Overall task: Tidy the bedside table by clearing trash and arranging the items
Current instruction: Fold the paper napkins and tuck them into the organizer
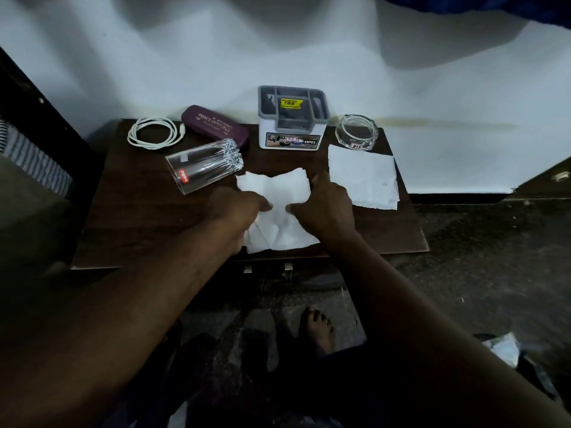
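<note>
Trash step in hand: both hands are gathering the crumpled tissue (278, 189) at frame centre on the table (139, 227). Left hand (238, 208) and right hand (324, 205) are each pinching its middle, fingertips nearly meeting. A flat tissue (364, 177) is lying at right; the glass (204, 165) is lying on its side at left. Next move, likely: bunching the sheet and lifting it clear without nudging the glass.
</note>
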